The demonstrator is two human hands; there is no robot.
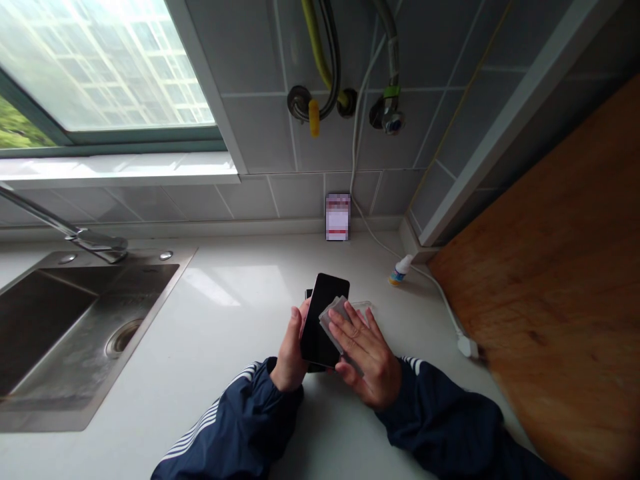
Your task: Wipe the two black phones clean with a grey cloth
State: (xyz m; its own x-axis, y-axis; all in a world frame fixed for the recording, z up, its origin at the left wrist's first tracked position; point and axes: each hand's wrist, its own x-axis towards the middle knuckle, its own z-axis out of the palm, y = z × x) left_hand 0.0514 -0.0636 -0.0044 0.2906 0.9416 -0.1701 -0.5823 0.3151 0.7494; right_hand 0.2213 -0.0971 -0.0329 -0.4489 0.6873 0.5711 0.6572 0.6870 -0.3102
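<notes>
A smartphone (320, 313) with a dark screen is tilted above the white countertop. My left hand (292, 347) grips it along its left edge, thumb at the side and the other fingers hidden behind. My right hand (367, 353) presses a folded grey cloth (333, 317) flat against the right part of the screen, fingers stretched over it. Another dark edge (309, 293) shows behind the phone; I cannot tell what it belongs to. Past my right fingertips lies a clear, thin-edged object (363, 305), mostly covered by the hand.
A small white spray bottle (400, 270) with a colourful label stands at the back right, beside a white cable (383, 243) with a plug (467, 345). A blurred upright card or screen (338, 217) leans on the wall. At left is a steel sink (187, 257); at right, a wooden panel (560, 287).
</notes>
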